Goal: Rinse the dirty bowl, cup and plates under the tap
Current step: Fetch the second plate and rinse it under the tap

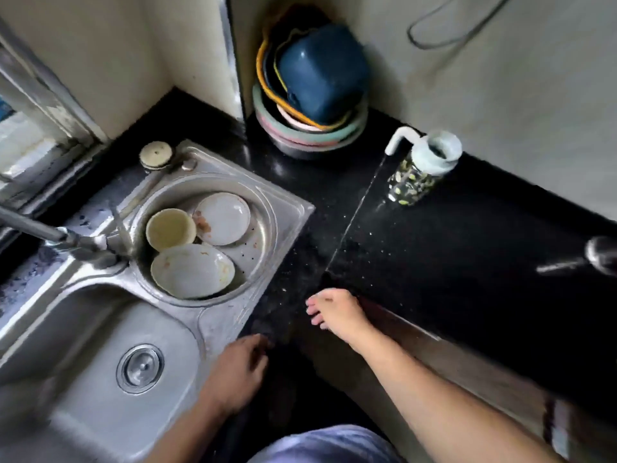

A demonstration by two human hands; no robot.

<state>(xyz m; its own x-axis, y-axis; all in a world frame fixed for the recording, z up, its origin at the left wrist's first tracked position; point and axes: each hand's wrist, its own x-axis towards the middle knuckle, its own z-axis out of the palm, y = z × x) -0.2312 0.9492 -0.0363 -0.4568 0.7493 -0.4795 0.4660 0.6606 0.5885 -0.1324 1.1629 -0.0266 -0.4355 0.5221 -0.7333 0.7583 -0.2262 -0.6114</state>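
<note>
White plates [223, 218], seemingly food-smeared, lie beside cream cup [171, 228].

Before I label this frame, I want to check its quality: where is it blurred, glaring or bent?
Head view: motion blur smears the left hand, the big basin and the window side; the tap is soft; the plates stay readable; glare streaks the steel rim; wide-angle bending curves the counter edges.

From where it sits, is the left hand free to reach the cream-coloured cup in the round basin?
Probably yes: the left hand is empty at the sink's edge, and nothing covers the cream-coloured cup.
</note>
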